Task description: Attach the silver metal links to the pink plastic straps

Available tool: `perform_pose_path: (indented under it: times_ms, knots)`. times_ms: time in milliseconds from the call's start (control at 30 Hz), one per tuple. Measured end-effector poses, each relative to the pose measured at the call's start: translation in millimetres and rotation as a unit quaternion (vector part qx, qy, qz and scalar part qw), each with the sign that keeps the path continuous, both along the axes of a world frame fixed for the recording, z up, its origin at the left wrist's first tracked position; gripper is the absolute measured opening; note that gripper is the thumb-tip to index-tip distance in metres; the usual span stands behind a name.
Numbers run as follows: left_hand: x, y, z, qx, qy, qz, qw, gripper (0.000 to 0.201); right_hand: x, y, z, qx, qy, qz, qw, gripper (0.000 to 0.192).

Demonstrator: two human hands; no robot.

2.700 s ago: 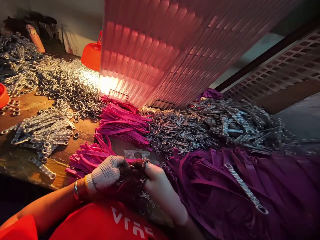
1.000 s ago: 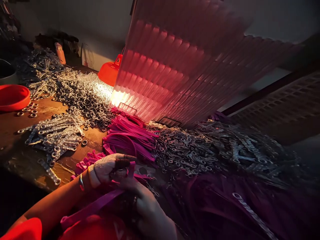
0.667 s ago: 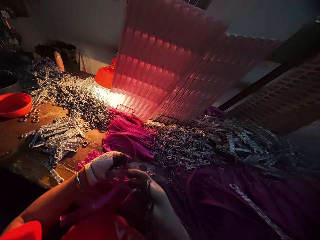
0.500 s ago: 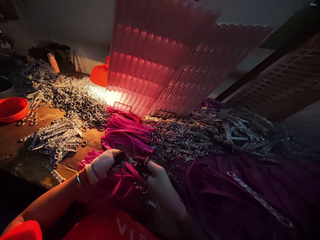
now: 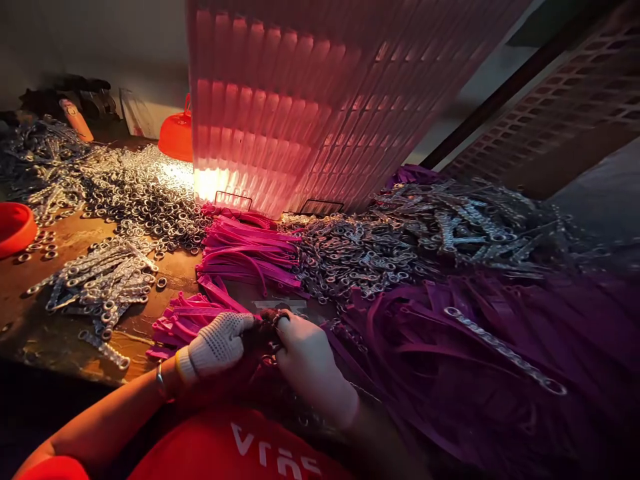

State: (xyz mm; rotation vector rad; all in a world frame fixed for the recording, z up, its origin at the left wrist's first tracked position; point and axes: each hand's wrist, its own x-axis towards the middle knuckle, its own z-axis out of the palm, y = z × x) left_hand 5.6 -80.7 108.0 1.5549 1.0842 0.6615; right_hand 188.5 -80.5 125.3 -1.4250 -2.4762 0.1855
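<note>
My left hand point(image 5: 220, 343), in a white dotted glove, meets my right hand point(image 5: 310, 360) above my lap. The fingers of both are closed on something small at their meeting point; darkness and the fingers hide what it is. Left of the gloved hand is a bundle of pink straps point(image 5: 180, 319), and a larger pile of pink straps point(image 5: 245, 250) sits behind the hands. To the right spreads a heap of purple straps point(image 5: 440, 373). A silver braided strip with ring ends point(image 5: 505, 350) lies across it.
Metal rings point(image 5: 135, 200) are heaped under an orange lamp point(image 5: 175, 137). Ribbed translucent panels point(image 5: 280, 120) stand upright behind the straps. More silver strips lie in a left pile point(image 5: 107, 273) and a right pile point(image 5: 450, 217). An orange bowl point(image 5: 17, 230) stands at the left edge.
The view has shifted, so the scene sits further left and the panels higher. My hands are drawn closer together, and the pink straps seen below them before are now lost in darkness.
</note>
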Motion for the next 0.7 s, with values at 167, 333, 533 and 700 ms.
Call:
perform_pose_path:
  times_ms: [167,333,533,700]
  knots:
    - [3,1,-1.0,-0.074,-0.084,0.041,0.993,0.022,6,5,6.8,-0.117,-0.063,0.011,0.991,0.052]
    - [5,0,-4.1,0.01,0.023,0.034,0.999,0.024,4,7,3.7,-0.142,-0.119,-0.009,0.983,0.027]
    - [12,2,12.9,0.078,0.133,-0.062,0.986,0.021,20,-9,-16.7,-0.135,-0.018,0.029,0.99,0.012]
    - [19,4,10.0,0.07,0.124,-0.057,0.988,0.022,33,1,-10.4,-0.181,0.035,0.001,0.983,0.021]
